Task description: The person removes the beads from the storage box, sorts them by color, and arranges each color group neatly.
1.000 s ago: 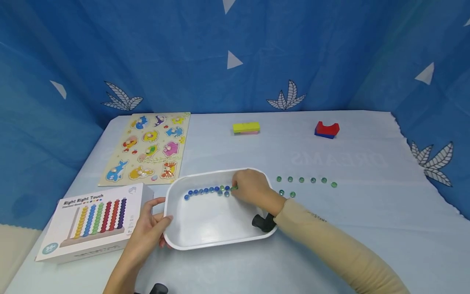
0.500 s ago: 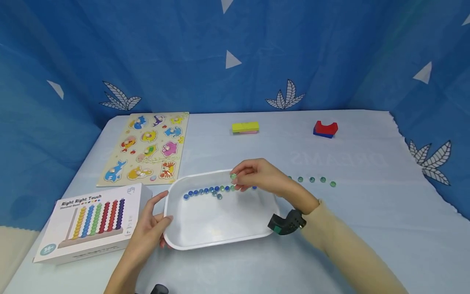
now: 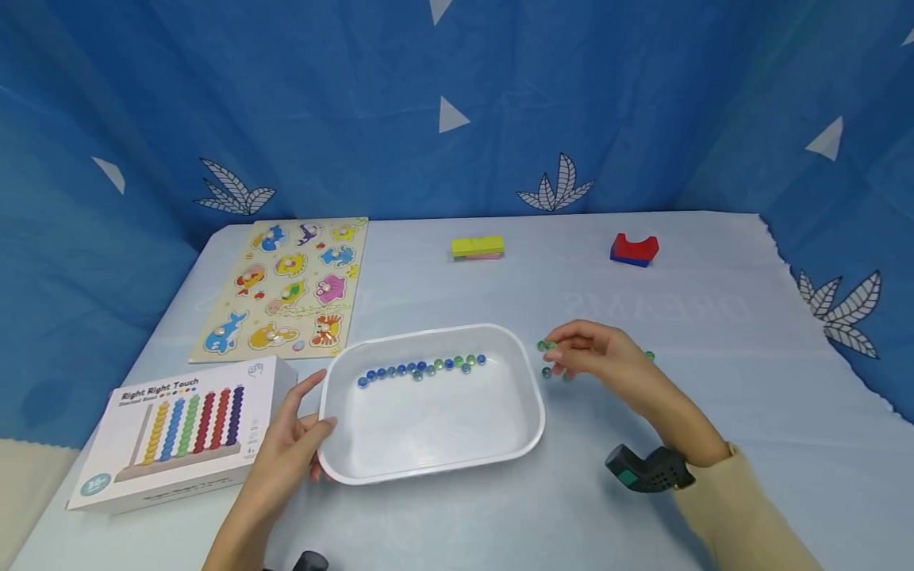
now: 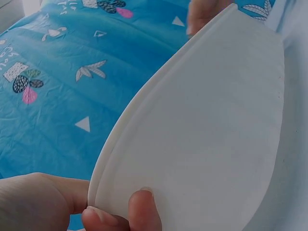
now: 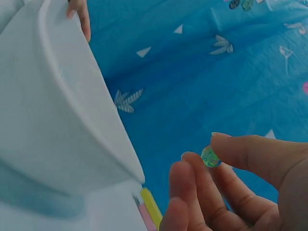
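Note:
My left hand (image 3: 289,444) grips the left rim of a white tray (image 3: 428,428), its thumb on the inner side. My right hand (image 3: 607,357) is just right of the tray, pinching a clear green marble (image 5: 210,157) between thumb and finger. Blue and green marbles (image 3: 391,371) lie in an uneven row along the tray's far wall. On the table under and around the right hand lie more green marbles, including one near marble (image 3: 546,373) and one farther right marble (image 3: 650,356); the hand hides others.
Left of the tray are a bead-game box (image 3: 186,432) and a sea-animal puzzle board (image 3: 286,293). At the back sit a yellow block (image 3: 478,246) on a pink one and a red block (image 3: 635,247) on a blue one. A blue curtain (image 3: 357,111) hangs behind the table.
My right hand has gone from inside the tray to the table on its right, carrying a green marble out. Some marbles in the row have shifted. The left hand has stayed on the rim.

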The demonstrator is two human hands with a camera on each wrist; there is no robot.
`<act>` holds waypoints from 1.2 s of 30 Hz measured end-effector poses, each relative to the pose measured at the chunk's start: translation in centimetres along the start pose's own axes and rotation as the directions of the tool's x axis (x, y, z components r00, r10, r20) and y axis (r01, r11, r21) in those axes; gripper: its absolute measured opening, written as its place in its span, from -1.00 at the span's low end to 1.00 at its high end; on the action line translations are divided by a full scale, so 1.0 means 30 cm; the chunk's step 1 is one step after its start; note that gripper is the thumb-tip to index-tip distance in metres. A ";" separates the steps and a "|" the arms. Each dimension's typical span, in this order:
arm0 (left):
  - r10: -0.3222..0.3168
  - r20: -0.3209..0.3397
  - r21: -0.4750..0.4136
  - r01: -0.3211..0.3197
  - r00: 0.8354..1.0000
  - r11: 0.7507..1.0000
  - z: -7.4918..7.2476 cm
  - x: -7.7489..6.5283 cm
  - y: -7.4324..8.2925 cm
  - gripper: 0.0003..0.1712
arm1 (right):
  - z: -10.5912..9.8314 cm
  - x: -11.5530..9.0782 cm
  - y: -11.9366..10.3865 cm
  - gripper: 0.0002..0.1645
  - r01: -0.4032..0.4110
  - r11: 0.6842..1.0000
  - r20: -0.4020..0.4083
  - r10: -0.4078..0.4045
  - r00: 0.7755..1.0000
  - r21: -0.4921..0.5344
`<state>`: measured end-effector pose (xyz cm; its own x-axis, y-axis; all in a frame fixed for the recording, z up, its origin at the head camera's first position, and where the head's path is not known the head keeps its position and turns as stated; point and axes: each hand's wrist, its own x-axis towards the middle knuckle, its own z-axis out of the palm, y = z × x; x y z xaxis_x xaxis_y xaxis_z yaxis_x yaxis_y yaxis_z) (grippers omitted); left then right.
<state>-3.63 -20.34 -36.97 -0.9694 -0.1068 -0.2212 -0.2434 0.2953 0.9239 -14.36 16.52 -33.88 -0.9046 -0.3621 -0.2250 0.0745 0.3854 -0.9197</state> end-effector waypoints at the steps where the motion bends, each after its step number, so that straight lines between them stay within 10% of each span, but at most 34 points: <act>1: -0.004 -0.002 0.002 0.004 1.000 1.000 -0.001 0.000 0.000 -0.33 | -0.015 -0.014 0.027 -0.52 0.008 0.999 -0.036 -0.009 0.999 -0.033; 17: -0.004 -0.049 0.033 0.006 0.999 0.999 -0.003 -0.001 -0.012 -0.33 | -0.119 -0.110 0.281 -0.73 0.021 0.909 -0.263 -0.142 0.954 -0.416; 36: 0.036 -0.068 0.057 -0.032 0.997 0.998 0.007 0.001 -0.024 -0.32 | -0.024 -0.055 0.303 -0.78 0.101 0.804 -0.345 -0.360 0.867 -0.586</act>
<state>-3.50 -20.37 -37.69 -0.9729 -0.1607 -0.1660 -0.2137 0.3520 0.9113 -12.49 21.24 -41.63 -0.9558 -0.1596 0.2470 -0.2771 0.7705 -0.5741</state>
